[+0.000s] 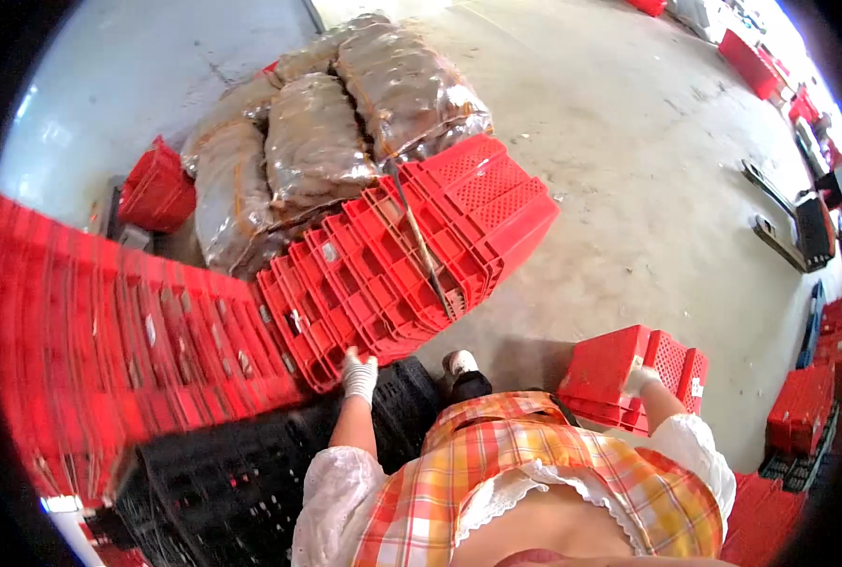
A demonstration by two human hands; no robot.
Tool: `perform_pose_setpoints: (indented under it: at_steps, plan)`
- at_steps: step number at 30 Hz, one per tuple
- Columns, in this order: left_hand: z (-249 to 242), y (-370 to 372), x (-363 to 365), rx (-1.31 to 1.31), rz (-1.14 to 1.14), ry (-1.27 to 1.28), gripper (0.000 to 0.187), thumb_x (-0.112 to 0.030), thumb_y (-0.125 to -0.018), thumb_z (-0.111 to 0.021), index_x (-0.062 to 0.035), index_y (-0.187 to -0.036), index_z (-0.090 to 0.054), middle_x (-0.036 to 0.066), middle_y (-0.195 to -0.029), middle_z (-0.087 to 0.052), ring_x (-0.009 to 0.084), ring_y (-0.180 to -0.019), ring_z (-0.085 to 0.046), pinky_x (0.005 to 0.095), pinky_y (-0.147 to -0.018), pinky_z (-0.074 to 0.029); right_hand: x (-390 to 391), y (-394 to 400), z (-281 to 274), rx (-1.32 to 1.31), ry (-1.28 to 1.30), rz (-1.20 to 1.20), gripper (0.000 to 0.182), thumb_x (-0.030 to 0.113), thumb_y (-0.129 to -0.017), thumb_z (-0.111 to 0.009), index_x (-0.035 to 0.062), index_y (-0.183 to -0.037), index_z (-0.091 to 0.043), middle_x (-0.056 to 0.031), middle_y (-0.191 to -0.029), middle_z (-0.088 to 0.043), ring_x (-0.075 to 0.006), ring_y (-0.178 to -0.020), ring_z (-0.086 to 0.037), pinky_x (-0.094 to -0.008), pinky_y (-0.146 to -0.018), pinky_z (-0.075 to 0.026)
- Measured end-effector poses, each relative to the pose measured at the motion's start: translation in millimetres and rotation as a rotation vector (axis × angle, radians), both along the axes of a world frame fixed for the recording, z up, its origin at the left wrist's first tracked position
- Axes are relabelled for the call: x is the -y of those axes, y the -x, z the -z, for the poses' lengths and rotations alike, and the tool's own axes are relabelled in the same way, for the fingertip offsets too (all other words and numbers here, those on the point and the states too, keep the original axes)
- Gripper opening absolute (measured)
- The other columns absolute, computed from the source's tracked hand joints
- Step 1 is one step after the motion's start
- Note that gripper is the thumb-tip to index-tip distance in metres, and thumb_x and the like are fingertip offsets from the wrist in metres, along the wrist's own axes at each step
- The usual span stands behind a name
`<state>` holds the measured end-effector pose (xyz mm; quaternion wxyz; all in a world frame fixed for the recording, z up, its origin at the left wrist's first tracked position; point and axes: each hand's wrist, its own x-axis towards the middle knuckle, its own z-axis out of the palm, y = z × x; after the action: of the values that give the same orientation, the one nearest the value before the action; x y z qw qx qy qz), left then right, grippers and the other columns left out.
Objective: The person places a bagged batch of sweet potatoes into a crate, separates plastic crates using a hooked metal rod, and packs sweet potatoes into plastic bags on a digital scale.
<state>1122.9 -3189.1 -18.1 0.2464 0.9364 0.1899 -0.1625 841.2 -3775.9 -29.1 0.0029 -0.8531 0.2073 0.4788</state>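
While the gloved left hand [358, 374] is curling its fingers over the near rim of the leaning stack of red crates [397, 255], the gloved right hand [640, 379] is gripping the top edge of a separate short pile of red crates [629, 373] sitting on the floor at the person's right. The leaning stack is tilting away toward the bulging plastic-wrapped sacks [317, 132], with a thin stick [423, 248] lying across its upper side. Black crates [251, 472] are crowding just below the left hand, and a long wall of red crates [109, 350] is closing off the left side. Bare concrete floor [648, 170] is lying open ahead and to the right, reaching well out to a pallet jack [794, 227].
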Motion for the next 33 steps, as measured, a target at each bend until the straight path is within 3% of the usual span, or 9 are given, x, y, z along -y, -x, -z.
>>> perform_pose_setpoints:
  at_steps: [3,7,15,22,24,25,29,30,33]
  plan:
    - [-41,-36,5,-0.072,-0.257,-0.095,0.078,-0.037,-0.078,-0.065,-0.0109,-0.139,-0.024,0.016,-0.144,-0.024,0.0321,-0.131,-0.029,0.0421,-0.105,-0.031,-69,-126,-52,0.723,-0.167,0.100,0.035,0.033,-0.082,-0.052,0.0054,-0.100,-0.063,-0.0209,-0.099,-0.062,-0.0346,-0.094,-0.060,-0.0421,-0.081,-0.047]
    - [-21,-70,-8,-0.138,-0.424,-0.182,0.094,-0.047,-0.078,-0.063,-0.0138,-0.144,-0.004,0.015,-0.149,-0.005,0.0333,-0.137,-0.007,0.0463,-0.111,-0.017,-156,-289,-39,0.969,-0.514,0.303,0.036,0.028,-0.080,-0.056,0.0048,-0.109,-0.056,-0.0183,-0.098,-0.062,-0.0314,-0.092,-0.061,-0.0385,-0.081,-0.047]
    - [29,-74,-53,-0.367,-0.583,-0.312,0.091,-0.066,-0.081,-0.042,-0.0128,-0.144,-0.004,0.017,-0.149,-0.001,0.0348,-0.137,-0.004,0.0503,-0.109,-0.012,-313,-464,-30,0.837,-0.184,0.099,0.072,0.040,-0.070,-0.068,0.0058,-0.125,-0.035,-0.0158,-0.110,-0.055,-0.0295,-0.108,-0.051,-0.0403,-0.088,-0.043]
    - [46,-75,-43,-0.386,-0.633,-0.344,0.085,-0.064,-0.085,-0.034,-0.0127,-0.145,-0.002,0.018,-0.149,0.004,0.0354,-0.138,-0.001,0.0505,-0.109,-0.010,-286,-511,-32,0.696,-0.188,-0.014,0.027,0.024,-0.077,-0.060,0.0059,-0.098,-0.062,-0.0159,-0.092,-0.065,-0.0282,-0.080,-0.064,-0.0405,-0.067,-0.051]
    - [58,-75,-41,-0.376,-0.671,-0.328,0.088,-0.066,-0.084,-0.030,-0.0111,-0.144,0.002,0.018,-0.149,0.006,0.0348,-0.138,0.001,0.0506,-0.110,-0.009,-256,-525,10,0.676,-0.206,0.003,0.038,0.019,-0.081,-0.054,0.0086,-0.117,-0.055,-0.0180,-0.092,-0.063,-0.0306,-0.082,-0.063,-0.0425,-0.067,-0.050]
    - [57,-79,-36,-0.352,-0.690,-0.311,0.089,-0.067,-0.084,-0.028,-0.0101,-0.144,0.004,0.018,-0.149,0.006,0.0346,-0.138,0.001,0.0506,-0.109,-0.008,-254,-536,18,0.593,-0.295,0.029,0.059,0.023,-0.082,-0.054,0.0152,-0.137,-0.035,-0.0184,-0.094,-0.062,-0.0326,-0.082,-0.063,-0.0440,-0.067,-0.048]
    - [54,-80,-13,-0.339,-0.666,-0.369,0.093,-0.069,-0.083,-0.028,-0.0069,-0.143,0.006,0.019,-0.149,0.005,0.0351,-0.138,0.002,0.0527,-0.109,-0.006,-271,-514,-14,0.747,-0.348,-0.122,0.078,0.031,-0.080,-0.058,0.0188,-0.144,-0.016,-0.0193,-0.088,-0.061,-0.0348,-0.079,-0.061,-0.0452,-0.070,-0.047]
    - [50,-79,-12,-0.367,-0.621,-0.391,0.095,-0.070,-0.082,-0.029,-0.0067,-0.143,0.006,0.019,-0.149,0.005,0.0355,-0.138,0.002,0.0535,-0.108,-0.006,-269,-517,-13,0.758,-0.352,-0.123,0.061,0.031,-0.079,-0.059,0.0136,-0.134,-0.038,-0.0204,-0.088,-0.059,-0.0354,-0.077,-0.060,-0.0456,-0.069,-0.046]
    - [48,-75,-17,-0.337,-0.630,-0.341,0.101,-0.071,-0.079,-0.036,-0.0077,-0.143,0.008,0.018,-0.149,0.004,0.0361,-0.138,0.001,0.0542,-0.108,-0.006,-262,-534,17,0.727,-0.361,0.046,0.032,0.033,-0.075,-0.063,0.0031,-0.082,-0.056,-0.0220,-0.092,-0.057,-0.0339,-0.077,-0.058,-0.0437,-0.069,-0.046]
